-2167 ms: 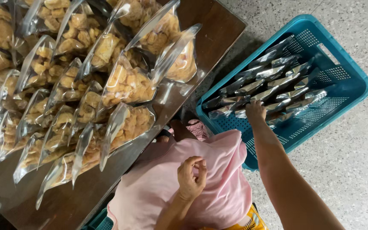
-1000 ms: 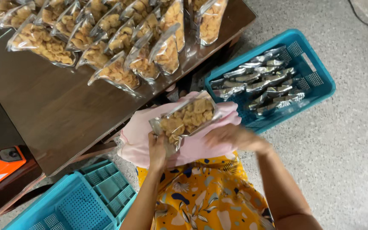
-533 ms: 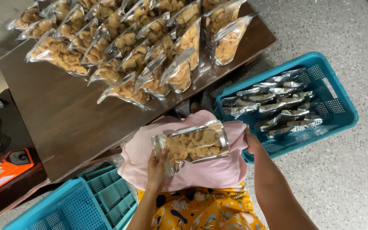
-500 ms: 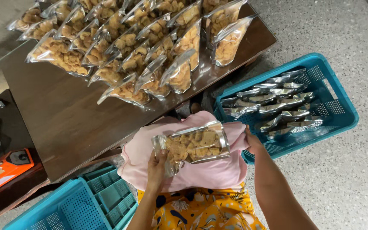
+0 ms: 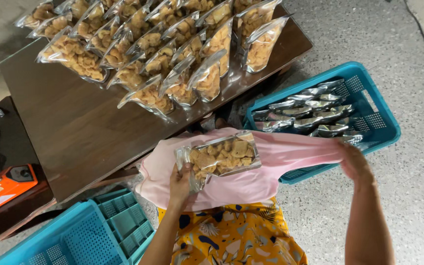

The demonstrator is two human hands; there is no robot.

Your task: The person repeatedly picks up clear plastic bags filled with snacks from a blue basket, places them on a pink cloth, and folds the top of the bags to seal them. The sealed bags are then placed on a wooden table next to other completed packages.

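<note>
Head view. Left hand (image 5: 180,184) clasps the snack pouch (image 5: 219,158) at its 8 o'clock corner, above the pink cloth (image 5: 251,181). Right hand (image 5: 354,161) pinches the cloth's 3 o'clock edge, stretched over the blue crate (image 5: 374,105). Best handled level, with a firm hold.

- We see even, soft daylight over the whole view, bright enough to read every colour.
- Glare sits on the clear bags (image 5: 172,54) and streaks the glossy table (image 5: 79,137) beside them.
- The silver packs (image 5: 305,110) in the crate (image 5: 374,105) throw back hard white glints.
- Shadows are faint; the darkest patch lies under the table's near edge.
- Focus holds sharp at centre; our right hand (image 5: 354,162) looks slightly smeared.
</note>
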